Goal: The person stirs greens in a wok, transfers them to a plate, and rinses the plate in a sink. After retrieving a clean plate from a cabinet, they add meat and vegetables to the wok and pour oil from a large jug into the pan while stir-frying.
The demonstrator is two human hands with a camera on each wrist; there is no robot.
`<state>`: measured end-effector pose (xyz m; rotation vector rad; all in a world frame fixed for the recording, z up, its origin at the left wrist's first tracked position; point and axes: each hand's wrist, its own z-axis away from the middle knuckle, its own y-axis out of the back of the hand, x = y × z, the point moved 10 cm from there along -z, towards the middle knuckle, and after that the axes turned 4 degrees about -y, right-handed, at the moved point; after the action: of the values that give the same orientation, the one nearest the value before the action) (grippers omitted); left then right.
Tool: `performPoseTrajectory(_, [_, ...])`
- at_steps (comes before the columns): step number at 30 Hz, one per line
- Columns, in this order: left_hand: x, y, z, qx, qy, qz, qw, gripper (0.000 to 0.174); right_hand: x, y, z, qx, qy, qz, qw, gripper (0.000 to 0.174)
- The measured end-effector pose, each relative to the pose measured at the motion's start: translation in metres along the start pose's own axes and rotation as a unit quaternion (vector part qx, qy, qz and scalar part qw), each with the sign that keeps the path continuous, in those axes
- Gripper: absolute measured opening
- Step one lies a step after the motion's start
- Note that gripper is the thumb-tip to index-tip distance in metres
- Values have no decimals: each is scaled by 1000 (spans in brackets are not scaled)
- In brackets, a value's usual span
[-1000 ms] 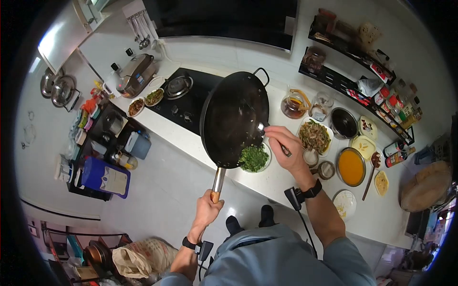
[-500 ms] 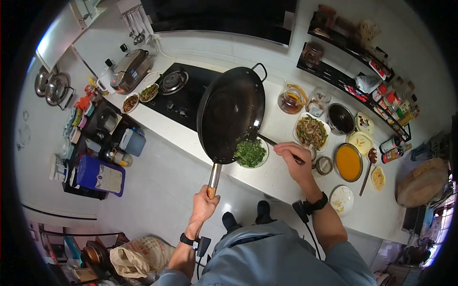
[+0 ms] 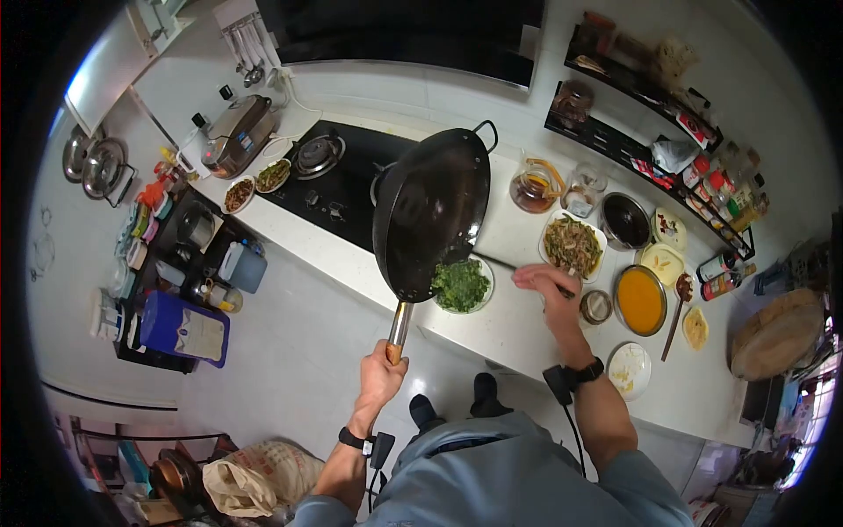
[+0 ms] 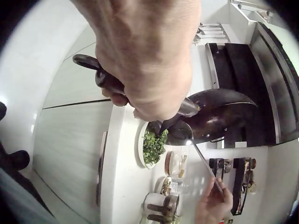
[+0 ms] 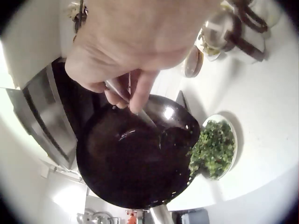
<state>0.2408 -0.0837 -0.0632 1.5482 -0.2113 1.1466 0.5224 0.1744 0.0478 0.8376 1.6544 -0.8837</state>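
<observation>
My left hand (image 3: 383, 375) grips the wooden-ended handle of a black wok (image 3: 430, 211). The wok is held tilted, its right side low over a white plate (image 5: 235, 156) heaped with chopped greens (image 3: 461, 285). My right hand (image 3: 555, 294) holds the long thin handle of a metal ladle (image 4: 205, 163), whose head is at the wok's low rim, above the greens. Inside, the wok is dark and shiny, with a few green bits (image 5: 189, 177) along the rim in the right wrist view.
Behind the wok is a black gas hob (image 3: 338, 198). To the right stand a dish of cooked food (image 3: 571, 246), a glass teapot (image 3: 534, 186), a bowl of orange liquid (image 3: 640, 299), a dark pot (image 3: 625, 220) and a small plate (image 3: 630, 369). Two small dishes (image 3: 239, 194) sit left of the hob.
My right hand has drawn back to the right, then slightly lower, with the ladle's head staying by the wok's rim. The wok shifted left, then slightly back right. More greens show on the plate.
</observation>
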Motion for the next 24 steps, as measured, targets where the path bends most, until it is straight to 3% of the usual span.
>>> performPoseTrajectory(8, [0,-4,-3,-5,-6,1,1000,28,-27,2,-10,-3,11,48,999,19])
performPoseTrajectory(10, [2,-4,0,1,-6,0,1000,28,-39,-20,-15,-14,98,203,974,17])
performPoseTrajectory(14, [-2,-4,-3,15,-16,-2,1000,28,-35,-30,12,-28,104,254,961,15])
performPoseTrajectory(15, [-3,-5,-5,18,-14,1,1000,28,-34,-25,16,-12,53,217,975,16])
performPoseTrajectory(19, [-4,-6,-5,21,-22,4,1000,28,-28,-7,10,13,-11,99,995,21])
performPoseTrajectory(20, [-1,-4,-5,25,-28,10,999,28,-24,-11,2,13,-12,97,995,21])
performPoseTrajectory(22, [0,-4,-5,25,-29,11,999,28,-1,-11,-10,26,-46,-35,998,24])
performPoseTrajectory(24, [1,-4,-9,26,-31,15,999,28,5,-5,-12,12,-57,-50,997,26])
